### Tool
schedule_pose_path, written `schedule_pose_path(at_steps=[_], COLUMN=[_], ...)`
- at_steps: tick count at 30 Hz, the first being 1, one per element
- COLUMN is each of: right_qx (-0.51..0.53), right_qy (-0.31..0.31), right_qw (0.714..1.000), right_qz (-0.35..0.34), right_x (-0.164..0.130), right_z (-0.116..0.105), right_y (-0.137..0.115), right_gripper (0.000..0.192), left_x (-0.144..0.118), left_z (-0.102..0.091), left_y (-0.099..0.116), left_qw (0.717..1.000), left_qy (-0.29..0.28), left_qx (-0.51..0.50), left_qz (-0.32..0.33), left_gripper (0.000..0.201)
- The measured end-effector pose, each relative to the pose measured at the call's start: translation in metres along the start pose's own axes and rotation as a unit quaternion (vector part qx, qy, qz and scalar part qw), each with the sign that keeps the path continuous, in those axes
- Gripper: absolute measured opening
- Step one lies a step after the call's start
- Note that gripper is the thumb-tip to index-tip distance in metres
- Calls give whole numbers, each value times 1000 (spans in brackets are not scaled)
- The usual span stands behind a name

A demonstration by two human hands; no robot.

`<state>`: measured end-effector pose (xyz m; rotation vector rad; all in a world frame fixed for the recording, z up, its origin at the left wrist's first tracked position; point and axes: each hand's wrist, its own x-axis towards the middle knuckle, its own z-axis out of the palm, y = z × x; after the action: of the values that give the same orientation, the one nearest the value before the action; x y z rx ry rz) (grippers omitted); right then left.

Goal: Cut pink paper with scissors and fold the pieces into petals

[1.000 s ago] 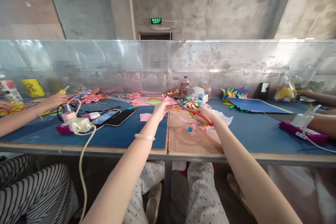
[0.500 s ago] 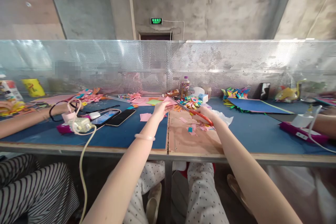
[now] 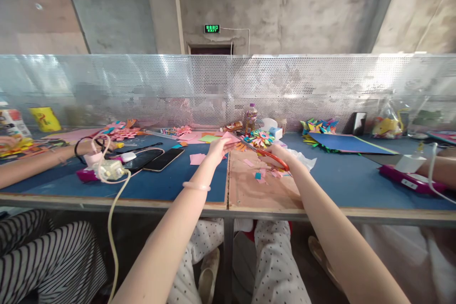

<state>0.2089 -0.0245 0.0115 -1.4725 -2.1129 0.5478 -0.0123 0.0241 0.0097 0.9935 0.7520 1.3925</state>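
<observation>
My left hand (image 3: 217, 148) holds a pink paper sheet (image 3: 231, 137) up above the blue table (image 3: 199, 183). My right hand (image 3: 279, 155) grips orange-handled scissors (image 3: 271, 156), whose blades point left into the pink sheet's edge. Small pink and teal paper scraps (image 3: 261, 174) lie on the brown board (image 3: 261, 192) under my hands. A pale bracelet (image 3: 195, 185) sits on my left wrist.
Two phones (image 3: 155, 158) and a white charger with its cable (image 3: 107, 169) lie at the left. A bottle (image 3: 251, 118) and a multicoloured paper flower (image 3: 261, 137) stand behind my hands. A co-worker's arm (image 3: 32, 164) is at the left, another's arm (image 3: 434, 167) at the right. A perforated metal screen (image 3: 320, 90) closes the back.
My hands have barely moved. The left co-worker's hand pulled back toward the left. The right co-worker's far hand left the view.
</observation>
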Motion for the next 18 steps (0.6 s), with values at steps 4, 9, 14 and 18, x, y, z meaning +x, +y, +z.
schedule_pose_path(at_steps=[4, 9, 14, 18], right_qx=[-6, -23, -51, -147], right_qy=[-1, -2, -3, 21], right_qw=[1000, 1000, 999, 989], right_qz=[-10, 1, -11, -27], right_x=[0, 1, 6, 12], right_z=[0, 1, 2, 4], right_y=[1, 1, 9, 14], right_gripper=[17, 25, 27, 19], left_x=[0, 1, 0, 0], left_z=[-2, -3, -2, -3], left_y=[-1, -4, -4, -3], left_qw=[999, 999, 1000, 1000], left_qy=[-29, -23, -3, 23], left_qx=[-18, -6, 4, 1], left_qz=[-11, -23, -24, -8], left_gripper=[15, 13, 11, 8])
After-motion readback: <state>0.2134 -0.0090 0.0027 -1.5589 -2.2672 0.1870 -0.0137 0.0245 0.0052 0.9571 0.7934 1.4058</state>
